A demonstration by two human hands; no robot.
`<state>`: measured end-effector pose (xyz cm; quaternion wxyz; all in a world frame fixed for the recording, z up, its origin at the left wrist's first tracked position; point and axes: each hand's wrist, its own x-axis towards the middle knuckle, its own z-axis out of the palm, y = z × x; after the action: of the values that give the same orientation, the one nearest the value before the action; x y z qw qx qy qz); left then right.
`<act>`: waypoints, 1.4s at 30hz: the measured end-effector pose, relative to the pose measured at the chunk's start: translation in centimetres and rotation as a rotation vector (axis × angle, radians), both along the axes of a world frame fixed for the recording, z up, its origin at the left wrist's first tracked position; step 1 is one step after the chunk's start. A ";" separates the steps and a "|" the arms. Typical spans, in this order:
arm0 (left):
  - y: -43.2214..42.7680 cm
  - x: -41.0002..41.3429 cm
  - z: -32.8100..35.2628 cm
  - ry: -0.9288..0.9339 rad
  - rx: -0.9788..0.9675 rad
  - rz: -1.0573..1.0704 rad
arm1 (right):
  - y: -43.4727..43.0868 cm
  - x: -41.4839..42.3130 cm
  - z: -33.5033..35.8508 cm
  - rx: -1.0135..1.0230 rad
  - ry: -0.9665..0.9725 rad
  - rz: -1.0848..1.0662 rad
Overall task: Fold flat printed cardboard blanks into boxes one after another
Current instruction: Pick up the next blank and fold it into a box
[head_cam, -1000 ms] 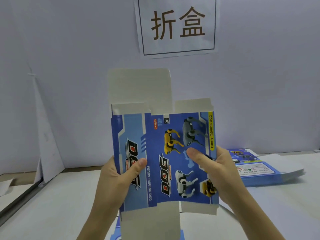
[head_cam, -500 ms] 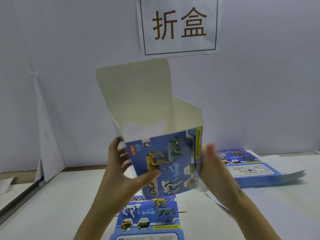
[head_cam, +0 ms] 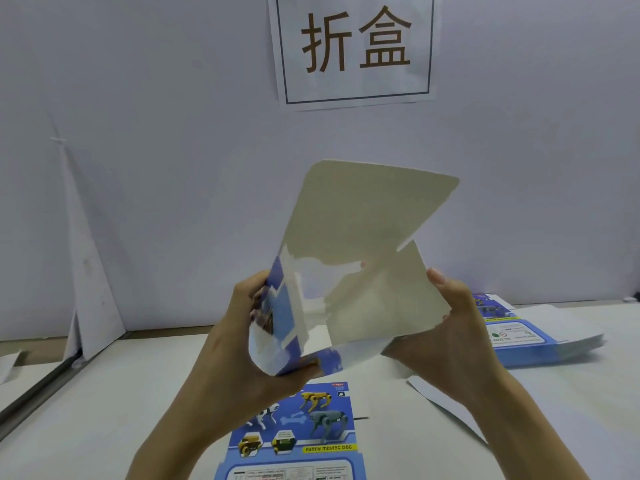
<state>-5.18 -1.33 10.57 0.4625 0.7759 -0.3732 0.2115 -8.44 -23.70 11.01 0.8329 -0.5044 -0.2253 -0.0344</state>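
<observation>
1. Above the white table (head_cam: pixel 104 410), the half-formed cardboard box (head_cam: pixel 374 306) is now tipped, its matte grey inside facing the camera where the blue print faced before.
2. Left hand (head_cam: pixel 239 344) grips its left wall; right hand (head_cam: pixel 453 337) pinches its right wall.
3. Its tall flap (head_cam: pixel 363 209) with rounded corners stands up; one flat printed blank (head_cam: pixel 304 434) lies below.
</observation>
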 end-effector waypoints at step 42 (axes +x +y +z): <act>0.0 0.5 -0.4 0.158 0.061 -0.194 | -1.5 -1.7 1.1 -1.007 0.209 -0.623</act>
<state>-4.71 -1.30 10.14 0.4850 0.7641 -0.4153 0.0924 -10.18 -25.22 12.06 0.4598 -0.8799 0.0275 -0.1163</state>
